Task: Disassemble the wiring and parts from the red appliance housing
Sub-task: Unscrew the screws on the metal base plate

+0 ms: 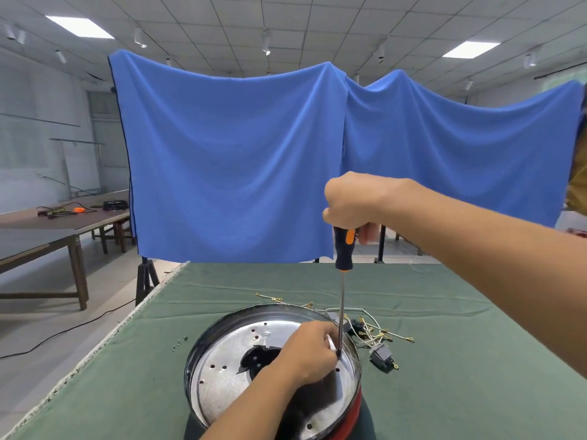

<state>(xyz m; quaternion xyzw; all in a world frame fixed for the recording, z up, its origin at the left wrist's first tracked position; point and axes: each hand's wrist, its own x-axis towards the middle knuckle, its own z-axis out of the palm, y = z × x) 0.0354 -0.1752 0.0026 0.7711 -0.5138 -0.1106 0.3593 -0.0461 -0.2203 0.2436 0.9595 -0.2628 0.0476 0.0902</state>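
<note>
Wiring bundle [378,335] already out, lying at two o'clock of the red housing [273,373] on the worktop [444,312]. Right hand [352,201] clamps the screwdriver [342,300]; left hand [309,350] pinches near its tip, one fastener apparently left.

hands [351,201] 2 | screwdriver [344,249] 1 | housing [354,404] 1 | loose screws [179,342] 3 | switch [381,357] 1

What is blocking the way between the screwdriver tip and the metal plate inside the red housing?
Nothing visible. The screwdriver stands upright, its tip already down at the metal plate near the rim. The left hand is beside the shaft, not under it; the right hand grips the handle.
</note>
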